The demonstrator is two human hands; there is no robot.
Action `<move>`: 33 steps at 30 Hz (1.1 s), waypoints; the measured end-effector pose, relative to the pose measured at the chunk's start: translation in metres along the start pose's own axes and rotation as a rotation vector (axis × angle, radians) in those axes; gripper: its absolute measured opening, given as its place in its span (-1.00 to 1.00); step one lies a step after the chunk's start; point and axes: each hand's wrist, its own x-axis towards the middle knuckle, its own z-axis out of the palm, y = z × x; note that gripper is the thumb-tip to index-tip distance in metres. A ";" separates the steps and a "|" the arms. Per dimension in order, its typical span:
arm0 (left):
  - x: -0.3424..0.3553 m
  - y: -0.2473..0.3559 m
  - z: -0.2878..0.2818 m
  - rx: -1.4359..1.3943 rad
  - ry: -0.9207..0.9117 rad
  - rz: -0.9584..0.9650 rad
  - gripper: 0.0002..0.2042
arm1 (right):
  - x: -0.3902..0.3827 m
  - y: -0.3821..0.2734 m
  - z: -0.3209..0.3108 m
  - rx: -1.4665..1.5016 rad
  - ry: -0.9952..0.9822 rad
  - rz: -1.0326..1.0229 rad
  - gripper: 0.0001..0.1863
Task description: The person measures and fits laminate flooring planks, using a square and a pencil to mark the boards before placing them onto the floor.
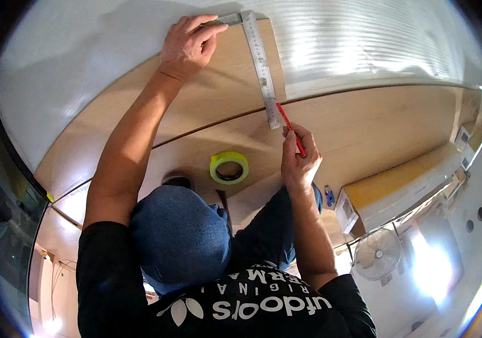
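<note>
A metal try square (258, 56) lies over a pale wooden board (207, 79) at the top. My left hand (190, 45), fingers bent, holds the square's short arm at the board's upper edge, its tips on or right beside the metal. My right hand (300, 158) grips a red pencil (283, 112), whose upper end is beside the lower part of the square's long blade. A roll of yellow-green tape (229, 159) lies on the lower wooden surface (365, 129), between my two forearms.
My denim-covered knee (179, 236) rises at lower centre. A small blue tool (329, 196) lies right of my right forearm, beside a long cardboard box (399, 186). A fan (377, 253) and bright light stand lower right. A dark glossy panel (4, 214) borders the left.
</note>
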 end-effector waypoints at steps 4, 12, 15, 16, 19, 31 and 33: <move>0.001 0.002 0.005 0.005 0.005 0.002 -0.76 | 0.021 -0.017 0.023 0.024 -0.005 -0.048 -0.84; 0.002 0.000 -0.004 0.002 -0.037 -0.054 -0.76 | 0.100 -0.080 0.043 0.205 0.090 -0.058 -0.74; -0.001 0.005 -0.007 0.018 -0.077 -0.071 -0.75 | 0.108 -0.078 0.054 0.123 0.016 -0.004 -0.71; 0.000 0.005 -0.007 0.030 -0.095 -0.070 -0.75 | 0.111 -0.079 0.057 0.113 0.009 -0.002 -0.70; 0.000 0.001 -0.005 0.026 -0.063 -0.045 -0.75 | 0.111 -0.078 0.065 0.071 0.021 -0.040 -0.69; -0.007 0.003 -0.005 0.024 -0.041 -0.056 -0.73 | -0.008 -0.009 -0.027 -0.143 -0.058 0.041 -0.78; -0.003 0.004 -0.007 -0.016 -0.020 -0.043 -0.75 | -0.031 0.020 -0.048 -0.102 0.032 0.011 -0.75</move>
